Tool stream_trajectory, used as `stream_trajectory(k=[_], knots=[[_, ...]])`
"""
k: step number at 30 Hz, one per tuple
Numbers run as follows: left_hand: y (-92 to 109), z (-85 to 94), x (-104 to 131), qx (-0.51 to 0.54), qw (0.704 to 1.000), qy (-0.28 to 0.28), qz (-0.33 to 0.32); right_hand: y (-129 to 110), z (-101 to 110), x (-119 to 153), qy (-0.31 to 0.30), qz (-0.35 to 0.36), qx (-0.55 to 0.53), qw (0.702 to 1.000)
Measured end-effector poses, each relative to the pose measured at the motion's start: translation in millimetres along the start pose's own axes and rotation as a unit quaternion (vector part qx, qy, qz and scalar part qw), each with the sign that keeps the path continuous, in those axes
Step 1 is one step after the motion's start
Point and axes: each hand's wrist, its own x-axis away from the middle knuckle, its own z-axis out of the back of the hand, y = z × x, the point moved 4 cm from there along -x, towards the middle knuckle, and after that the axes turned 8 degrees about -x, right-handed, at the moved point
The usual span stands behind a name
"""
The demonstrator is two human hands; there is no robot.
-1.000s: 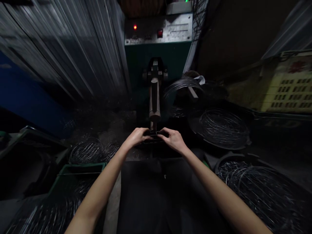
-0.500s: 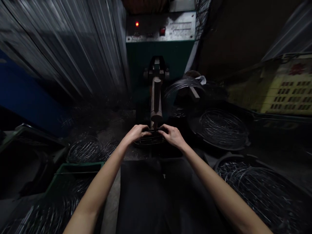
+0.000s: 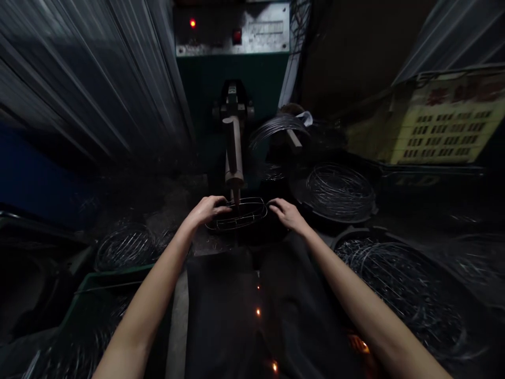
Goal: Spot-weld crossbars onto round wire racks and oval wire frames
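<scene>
An oval frame of thin metal wire (image 3: 236, 228) sits at the lower tip of the spot welder's electrode arm (image 3: 234, 152). My left hand (image 3: 208, 209) grips its left side between thumb and fingers. Just off the frame's right end is my right hand (image 3: 288, 215), thumb and forefinger slightly apart, with nothing visible between them. Small orange sparks (image 3: 258, 312) glow over the dark cloth (image 3: 221, 310) on my lap. The lower electrode is lost in shadow.
The green welder body carries a metal control panel (image 3: 232, 45) with a lit red lamp. Round trays of wire rings (image 3: 339, 189) and short wire pieces (image 3: 394, 284) stand at right, below a yellow crate (image 3: 445, 126). A green bin (image 3: 79, 300) with wire parts stands at left.
My right hand has come away from the middle of the wire frame to the right. Orange sparks have appeared below. The view has shifted, so the welder stands further left and higher.
</scene>
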Motion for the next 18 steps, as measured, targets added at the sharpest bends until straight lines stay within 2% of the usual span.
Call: stream_trajectory(k=[3, 8, 14, 18], knots=[[-4, -1.1, 0, 0.012, 1.000, -0.007, -0.001, 6, 0, -1, -0.044, 0.001, -0.012, 0.999], [-10, -4.3, -4, 0.027, 0.999, -0.015, -0.008, -13, 5, -6, -0.122, 0.001, -0.020, 0.992], [-7, -5.9, -8, 0.055, 0.998, -0.030, -0.021, -20, 18, -9, -0.135, 0.009, -0.035, 0.990], [-6, -12.5, 3, 0.050, 0.997, -0.054, -0.006, -17, 19, -8, -0.169, 0.006, -0.062, 0.984]])
